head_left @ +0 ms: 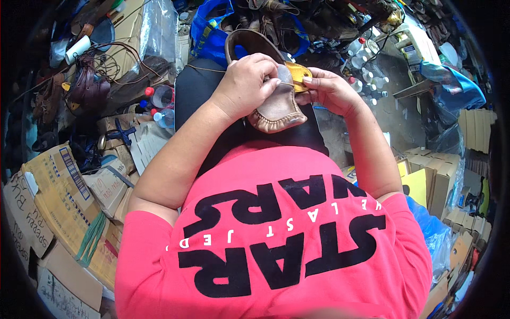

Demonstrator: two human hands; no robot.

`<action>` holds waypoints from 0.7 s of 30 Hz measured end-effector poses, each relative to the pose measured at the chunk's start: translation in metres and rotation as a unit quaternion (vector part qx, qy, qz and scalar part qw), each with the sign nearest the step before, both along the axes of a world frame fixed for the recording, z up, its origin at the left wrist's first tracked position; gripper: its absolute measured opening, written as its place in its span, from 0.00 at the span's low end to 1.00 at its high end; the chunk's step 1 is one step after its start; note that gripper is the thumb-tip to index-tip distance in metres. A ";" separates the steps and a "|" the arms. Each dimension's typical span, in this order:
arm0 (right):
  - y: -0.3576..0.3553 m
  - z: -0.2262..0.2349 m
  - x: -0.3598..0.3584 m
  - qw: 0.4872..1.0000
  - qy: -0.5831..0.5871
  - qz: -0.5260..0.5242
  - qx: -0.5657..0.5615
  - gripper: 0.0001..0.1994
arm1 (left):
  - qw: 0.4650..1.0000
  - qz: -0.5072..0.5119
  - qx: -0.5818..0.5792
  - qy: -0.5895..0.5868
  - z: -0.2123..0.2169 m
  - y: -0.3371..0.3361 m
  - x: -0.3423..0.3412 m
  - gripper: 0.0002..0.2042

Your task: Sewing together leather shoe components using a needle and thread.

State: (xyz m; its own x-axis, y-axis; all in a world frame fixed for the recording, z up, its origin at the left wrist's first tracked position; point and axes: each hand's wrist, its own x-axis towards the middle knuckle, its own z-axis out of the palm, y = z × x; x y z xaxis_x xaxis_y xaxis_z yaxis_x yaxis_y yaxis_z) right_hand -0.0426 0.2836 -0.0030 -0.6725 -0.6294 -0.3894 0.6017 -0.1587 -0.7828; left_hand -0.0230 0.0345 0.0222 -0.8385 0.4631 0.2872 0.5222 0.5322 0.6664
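Note:
A brown leather moccasin lies over my lap, its gathered, stitched toe toward me and its open heel end away. My left hand is closed over the shoe, thumb and forefinger pinched together. A thin thread runs from that pinch toward the yellow piece; a cord trails out on the hand's left side. My right hand grips the yellow piece, which sits at the shoe's right edge, between thumb and fingers. How the yellow piece joins the shoe is hidden.
A blue bag with shoe parts stands beyond my knees. Plastic bottles cluster on the right, more bottles on the left. Cardboard boxes lie at left, others at right. Dark leather pieces and cords lie far left.

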 end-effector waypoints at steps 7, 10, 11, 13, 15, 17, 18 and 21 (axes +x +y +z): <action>-0.010 0.011 0.002 1.000 -0.002 -0.002 0.008 0.18 | 0.993 0.013 -0.117 0.015 0.007 0.002 -0.005 0.05; -0.044 0.030 0.007 0.997 0.021 -0.076 0.027 0.13 | 0.980 0.044 -0.111 0.162 0.028 -0.005 -0.017 0.10; -0.049 0.029 0.004 0.995 0.028 -0.095 0.010 0.12 | 0.972 0.051 -0.139 0.183 0.052 -0.001 -0.014 0.11; -0.067 0.039 0.000 0.987 0.064 -0.146 0.001 0.12 | 0.969 0.059 -0.132 0.199 0.086 0.001 0.001 0.13; -0.075 0.045 -0.005 0.974 0.080 -0.210 -0.039 0.12 | 0.977 0.050 -0.090 0.189 0.100 0.002 0.022 0.15; -0.087 0.059 -0.007 0.963 0.075 -0.258 -0.032 0.13 | 0.984 0.027 -0.042 0.173 0.096 -0.006 0.041 0.15; -0.088 0.054 -0.010 0.963 0.061 -0.253 -0.075 0.11 | 0.993 0.012 -0.005 0.119 0.084 -0.013 0.047 0.13; -0.089 0.053 -0.012 0.968 0.072 -0.225 -0.081 0.11 | 0.947 0.137 0.207 -0.202 0.037 -0.018 0.055 0.12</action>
State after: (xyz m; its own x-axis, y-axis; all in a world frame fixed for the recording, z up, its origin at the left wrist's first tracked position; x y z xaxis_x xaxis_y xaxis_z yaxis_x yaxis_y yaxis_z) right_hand -0.0550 0.1946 0.0497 -0.9332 -0.3042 -0.1912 0.3287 -0.5075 -0.7965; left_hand 0.0322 0.0160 0.0595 -0.9912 0.1295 0.0257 0.0590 0.2598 0.9639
